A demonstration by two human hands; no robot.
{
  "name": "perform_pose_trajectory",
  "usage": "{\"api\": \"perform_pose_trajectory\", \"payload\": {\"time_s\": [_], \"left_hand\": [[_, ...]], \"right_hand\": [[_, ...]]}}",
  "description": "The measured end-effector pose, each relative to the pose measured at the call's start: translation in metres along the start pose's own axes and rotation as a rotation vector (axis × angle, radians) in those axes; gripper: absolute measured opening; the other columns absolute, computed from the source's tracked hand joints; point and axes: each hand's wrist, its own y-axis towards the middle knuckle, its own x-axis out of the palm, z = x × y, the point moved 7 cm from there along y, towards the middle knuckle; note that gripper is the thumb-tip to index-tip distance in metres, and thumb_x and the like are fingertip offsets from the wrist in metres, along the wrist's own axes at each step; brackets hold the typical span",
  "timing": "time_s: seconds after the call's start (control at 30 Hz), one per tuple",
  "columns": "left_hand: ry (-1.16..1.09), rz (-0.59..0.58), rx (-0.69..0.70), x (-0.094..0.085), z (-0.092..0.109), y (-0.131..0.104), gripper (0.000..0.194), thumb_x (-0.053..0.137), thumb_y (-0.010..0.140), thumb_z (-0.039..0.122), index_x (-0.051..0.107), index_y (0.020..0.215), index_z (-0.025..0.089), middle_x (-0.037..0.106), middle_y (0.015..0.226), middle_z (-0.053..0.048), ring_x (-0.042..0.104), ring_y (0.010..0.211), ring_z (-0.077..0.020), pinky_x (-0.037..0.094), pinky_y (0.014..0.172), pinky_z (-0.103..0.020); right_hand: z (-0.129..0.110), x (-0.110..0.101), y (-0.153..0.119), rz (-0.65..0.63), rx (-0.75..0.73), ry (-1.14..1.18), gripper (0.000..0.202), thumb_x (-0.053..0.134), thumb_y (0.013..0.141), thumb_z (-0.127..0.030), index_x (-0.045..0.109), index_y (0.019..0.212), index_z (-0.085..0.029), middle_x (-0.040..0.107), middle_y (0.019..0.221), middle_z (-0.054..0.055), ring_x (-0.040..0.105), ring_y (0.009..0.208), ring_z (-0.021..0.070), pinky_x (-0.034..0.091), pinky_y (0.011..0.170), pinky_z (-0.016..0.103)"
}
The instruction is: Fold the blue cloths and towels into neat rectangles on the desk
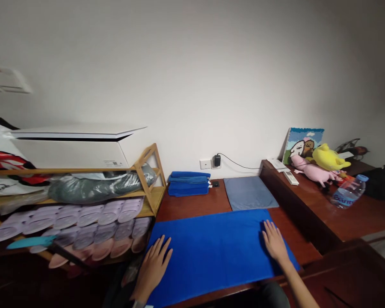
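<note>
A bright blue towel point(211, 252) lies spread flat over the front of the reddish-brown wooden table point(186, 208). My left hand point(154, 265) rests on its left edge with the fingers apart. On the towel's right side lies my right hand point(275, 242), fingers stretched out and palm down. Neither hand holds anything. Behind the spread towel, a stack of folded blue towels point(188, 185) stands near the wall. A grey-blue folded cloth point(250, 192) lies flat to the right of that stack.
A wooden rack point(152, 179) on the left bears a white box point(77, 152) and rows of slippers point(93, 214). On the raised right surface are a plastic bottle point(349, 192), plush toys point(316, 168) and a white remote point(291, 178). A black charger point(217, 160) is plugged into the wall.
</note>
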Motion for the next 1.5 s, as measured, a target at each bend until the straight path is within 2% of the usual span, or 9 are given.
{"api": "perform_pose_trajectory", "payload": {"time_s": [0.17,0.27,0.6,0.77,0.9,1.1,1.2,1.3,1.5], "left_hand": [[0.003,-0.028,0.035,0.004,0.004,0.06,0.062,0.038,0.109,0.055,0.059,0.159,0.027,0.053,0.171,-0.011,0.048,0.159,-0.0334,0.038,0.131,-0.057],[0.024,-0.104,0.003,0.017,-0.006,0.08,0.063,0.039,0.108,0.058,0.057,0.161,0.03,0.051,0.172,-0.011,0.046,0.16,-0.0346,0.036,0.131,-0.06],[0.039,-0.116,0.007,0.036,-0.024,0.074,0.065,0.04,0.108,0.062,0.051,0.165,0.032,0.044,0.176,-0.011,0.042,0.163,-0.0349,0.033,0.132,-0.061],[0.043,-0.119,0.007,0.033,-0.02,0.075,0.065,0.038,0.108,0.063,0.05,0.165,0.033,0.045,0.176,-0.01,0.042,0.163,-0.0351,0.033,0.132,-0.061],[0.036,-0.109,0.011,0.032,-0.019,0.074,0.065,0.039,0.108,0.063,0.049,0.165,0.034,0.045,0.176,-0.009,0.042,0.163,-0.0348,0.033,0.132,-0.061],[0.018,-0.114,0.002,0.033,-0.02,0.074,0.065,0.039,0.108,0.063,0.05,0.165,0.032,0.046,0.175,-0.012,0.042,0.162,-0.0348,0.031,0.133,-0.061],[0.012,-0.121,0.004,0.032,-0.02,0.074,0.065,0.039,0.109,0.062,0.05,0.165,0.032,0.044,0.176,-0.011,0.042,0.162,-0.0345,0.032,0.133,-0.061],[0.005,-0.106,0.006,0.032,-0.02,0.074,0.065,0.038,0.108,0.063,0.05,0.165,0.034,0.046,0.175,-0.01,0.043,0.162,-0.0344,0.032,0.132,-0.061],[0.011,-0.088,0.012,0.033,-0.023,0.075,0.063,0.039,0.108,0.063,0.053,0.163,0.035,0.05,0.173,-0.008,0.045,0.161,-0.0327,0.034,0.131,-0.059]], "right_hand": [[-0.143,0.006,0.032,-0.077,-0.288,0.116,0.069,0.024,0.112,-0.047,0.038,0.172,-0.017,0.033,0.179,0.007,0.025,0.169,0.0264,0.02,0.138,0.051],[-0.177,0.021,0.047,-0.161,-0.348,0.121,0.069,0.027,0.113,-0.05,0.035,0.173,-0.018,0.032,0.18,0.007,0.026,0.169,0.0255,0.021,0.138,0.05],[0.038,0.028,0.081,-0.137,0.08,-0.049,0.074,0.021,0.11,-0.049,0.031,0.175,-0.015,0.028,0.181,0.008,0.026,0.168,0.0279,0.025,0.136,0.053],[0.056,0.022,0.085,-0.16,0.122,-0.061,0.076,0.018,0.108,-0.05,0.029,0.175,-0.016,0.028,0.181,0.006,0.024,0.169,0.0277,0.021,0.137,0.055],[-0.001,0.004,0.083,-0.053,0.106,-0.059,0.071,0.026,0.106,-0.04,0.045,0.169,-0.011,0.041,0.176,0.013,0.028,0.168,0.0338,0.019,0.137,0.059],[-0.209,0.027,0.042,-0.065,-0.452,0.169,0.067,0.028,0.113,-0.051,0.039,0.172,-0.021,0.038,0.177,0.006,0.03,0.167,0.0268,0.022,0.137,0.051],[-0.24,0.042,0.033,-0.133,-0.511,0.19,0.069,0.029,0.113,-0.055,0.037,0.173,-0.021,0.037,0.177,0.007,0.03,0.167,0.0265,0.023,0.137,0.051],[-0.181,0.042,0.048,-0.151,-0.375,0.12,0.069,0.025,0.113,-0.055,0.036,0.173,-0.023,0.035,0.178,0.006,0.028,0.168,0.0266,0.022,0.137,0.053],[0.029,0.028,0.085,-0.124,0.04,-0.054,0.072,0.021,0.109,-0.049,0.035,0.174,-0.021,0.033,0.179,0.007,0.029,0.167,0.0283,0.026,0.135,0.055]]}}
